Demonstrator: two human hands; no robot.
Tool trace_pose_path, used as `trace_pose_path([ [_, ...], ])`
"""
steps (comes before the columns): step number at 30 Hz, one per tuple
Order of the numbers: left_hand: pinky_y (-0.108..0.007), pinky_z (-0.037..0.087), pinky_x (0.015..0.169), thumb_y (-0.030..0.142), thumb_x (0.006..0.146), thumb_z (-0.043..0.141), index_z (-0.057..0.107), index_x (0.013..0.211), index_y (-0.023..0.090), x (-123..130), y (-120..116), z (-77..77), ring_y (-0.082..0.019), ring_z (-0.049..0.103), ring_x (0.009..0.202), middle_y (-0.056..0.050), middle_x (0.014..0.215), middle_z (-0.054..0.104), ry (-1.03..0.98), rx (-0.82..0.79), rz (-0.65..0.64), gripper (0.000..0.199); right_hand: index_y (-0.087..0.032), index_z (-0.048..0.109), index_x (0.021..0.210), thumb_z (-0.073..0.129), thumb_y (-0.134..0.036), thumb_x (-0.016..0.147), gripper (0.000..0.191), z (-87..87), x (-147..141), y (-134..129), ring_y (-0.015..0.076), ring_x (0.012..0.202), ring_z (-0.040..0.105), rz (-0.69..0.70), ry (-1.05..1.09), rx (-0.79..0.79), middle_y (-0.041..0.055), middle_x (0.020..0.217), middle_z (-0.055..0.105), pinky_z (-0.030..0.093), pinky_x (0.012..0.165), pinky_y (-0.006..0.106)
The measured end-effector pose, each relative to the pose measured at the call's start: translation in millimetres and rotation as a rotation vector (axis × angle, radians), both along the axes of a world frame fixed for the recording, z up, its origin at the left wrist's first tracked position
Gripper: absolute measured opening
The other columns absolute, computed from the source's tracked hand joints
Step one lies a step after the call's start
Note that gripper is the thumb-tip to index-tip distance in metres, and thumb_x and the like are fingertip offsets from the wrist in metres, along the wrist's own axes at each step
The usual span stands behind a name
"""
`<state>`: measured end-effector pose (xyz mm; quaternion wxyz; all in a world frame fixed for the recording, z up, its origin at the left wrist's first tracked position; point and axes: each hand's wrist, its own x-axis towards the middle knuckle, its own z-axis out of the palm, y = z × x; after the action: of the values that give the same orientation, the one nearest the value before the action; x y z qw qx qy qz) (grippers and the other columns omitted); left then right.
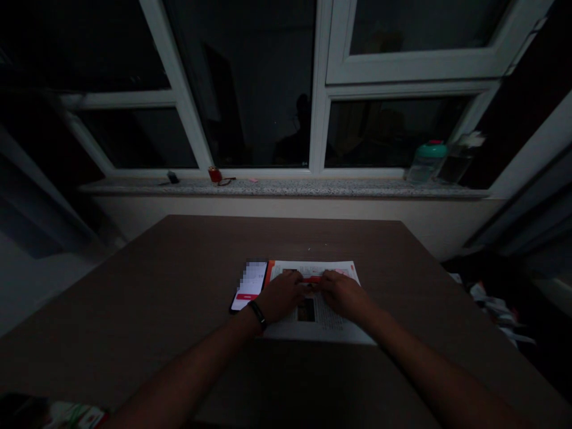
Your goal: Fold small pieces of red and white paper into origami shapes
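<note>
A slim red pen-like object [311,279] spans the small gap between my two hands, above a printed sheet or booklet [286,329] with pictures and an orange left edge. Its left end is closed in the fingers of my left hand [282,293], which wears a black wristband [258,316]. The fingers of my right hand [343,293] are curled on the other end. Both hands rest over the upper half of the printed page. Dim light leaves the object's exact kind unclear. A phone [249,286] with its screen lit lies just left of the page, close to my left wrist.
The brown table [192,256] reaches toward a stone windowsill [286,187]. On the sill stand a teal-lidded jar [426,162], a clear bottle [458,159] and a small red item [215,174]. A colourful packet [74,415] shows at bottom left.
</note>
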<state>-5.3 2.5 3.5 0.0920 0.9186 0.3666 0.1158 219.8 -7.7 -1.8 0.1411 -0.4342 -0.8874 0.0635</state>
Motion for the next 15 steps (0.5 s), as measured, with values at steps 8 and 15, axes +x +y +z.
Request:
trace_pose_path([
  [8,-0.037,0.042,0.09,0.021,0.092,0.059,0.064,0.121,0.032,-3.5,1.8,-0.5,-0.025,0.051,0.105,-0.007,0.112,0.058,0.047,0.062,-0.035,0.031,-0.03,0.074,0.109,0.051,-0.011,0.089,0.037,5.2,-2.3,-1.2,0.0211,0.09,0.059,-0.026,-0.041,-0.011,0.0062,0.095,0.063,0.042,0.087,0.034],
  [15,-0.032,0.042,0.095,0.023,0.099,0.048,0.067,0.115,0.028,-20.4,11.9,7.3,-0.021,0.057,0.107,-0.005,0.118,0.064,0.024,-0.015,-0.13,0.026,-0.028,0.077,0.102,0.054,-0.016,0.091,0.028,4.2,7.1,0.3,0.022,0.09,0.061,-0.049,-0.044,-0.01,0.0079,0.095,0.066,0.044,0.08,0.031],
])
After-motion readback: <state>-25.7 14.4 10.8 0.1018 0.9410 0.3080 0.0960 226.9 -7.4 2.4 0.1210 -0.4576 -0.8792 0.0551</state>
